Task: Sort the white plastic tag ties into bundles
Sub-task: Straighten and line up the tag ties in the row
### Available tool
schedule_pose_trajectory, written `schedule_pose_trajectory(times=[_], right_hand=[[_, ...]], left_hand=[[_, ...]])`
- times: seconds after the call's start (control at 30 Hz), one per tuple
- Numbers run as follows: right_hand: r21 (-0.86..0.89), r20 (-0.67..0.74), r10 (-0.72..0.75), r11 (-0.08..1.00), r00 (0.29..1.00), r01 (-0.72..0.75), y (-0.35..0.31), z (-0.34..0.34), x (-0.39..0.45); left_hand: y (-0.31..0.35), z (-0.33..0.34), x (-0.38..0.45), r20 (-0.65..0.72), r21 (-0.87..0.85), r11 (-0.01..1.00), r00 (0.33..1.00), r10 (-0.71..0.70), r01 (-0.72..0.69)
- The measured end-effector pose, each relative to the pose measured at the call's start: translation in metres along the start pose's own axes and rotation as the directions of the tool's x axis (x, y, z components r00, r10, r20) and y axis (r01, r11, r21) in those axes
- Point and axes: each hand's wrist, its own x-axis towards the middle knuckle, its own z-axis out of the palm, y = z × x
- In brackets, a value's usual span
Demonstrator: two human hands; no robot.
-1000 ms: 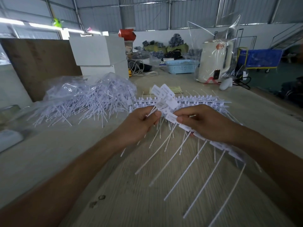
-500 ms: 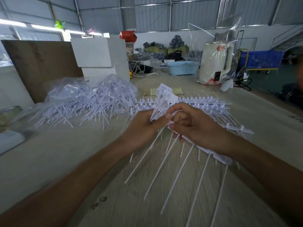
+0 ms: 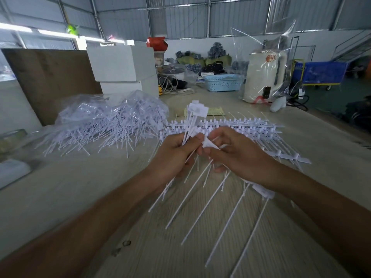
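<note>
Tag ties: gathered bundle (image 3: 191, 125) gripped upright in left hand (image 3: 176, 155), heads toward 12 o'clock; next tie (image 3: 208, 144) pinched by right hand (image 3: 234, 155), touching at 3 o'clock, tails fanning toward 6 o'clock over the desk (image 3: 60, 187).

At the centre of the frame I see thin white plastic tag ties (image 3: 197, 189) fanned over the pale beige wood-grain table (image 3: 84, 183). At the left, a white heap of loose ties (image 3: 104, 125) lies under clear film. Toward the upper right sit a light blue perforated plastic basket (image 3: 223, 82) and a cream plastic kettle (image 3: 265, 79); a red bag (image 3: 157, 43) is at the upper centre.
</note>
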Motion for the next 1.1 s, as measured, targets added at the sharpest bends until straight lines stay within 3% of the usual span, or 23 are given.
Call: schedule_pose_trajectory(times=[0.1,0.27,0.37,0.5,0.57,0.63,0.73,0.9,1.1], right_hand=[[-0.063,0.073,0.025,0.998,0.997,-0.020,0.000,-0.003,-0.004],[-0.324,-0.058,-0.227,0.925,0.972,0.196,-0.006,-0.001,-0.008],[-0.591,-0.016,-0.370,0.753,0.929,0.290,-0.008,-0.002,-0.007],[-0.775,0.083,-0.409,0.546,0.909,0.317,-0.007,-0.001,-0.009],[-0.721,0.047,-0.401,0.620,0.915,0.309,-0.003,-0.001,-0.007],[-0.556,-0.020,-0.339,0.785,0.941,0.271,-0.002,-0.006,-0.003],[-0.329,0.026,-0.204,0.923,0.979,0.201,-0.002,-0.013,0.000],[-0.124,0.168,-0.104,0.984,0.980,0.125,0.002,-0.023,-0.001],[0.020,0.223,-0.034,0.999,0.974,0.030,0.003,-0.031,-0.004]], left_hand=[[0.001,-0.002,0.000,-0.001,0.008,1.000,1.000,-0.020,0.020],[0.003,-0.002,-0.001,0.010,-0.017,0.998,0.999,-0.053,0.054],[0.004,-0.002,-0.001,0.002,-0.027,0.997,0.998,-0.067,0.067],[0.004,-0.001,0.000,-0.024,-0.024,0.997,0.997,-0.076,0.075],[0.004,-0.002,0.000,-0.020,-0.002,0.999,0.999,-0.045,0.044],[0.004,-0.003,-0.001,0.012,0.026,1.000,1.000,-0.006,0.006],[0.004,-0.006,0.000,0.086,0.100,0.995,0.996,0.017,-0.025],[0.008,-0.009,-0.002,0.221,0.171,0.977,0.971,0.091,-0.131],[0.010,-0.018,0.001,0.227,0.286,0.946,0.970,0.089,-0.153]])
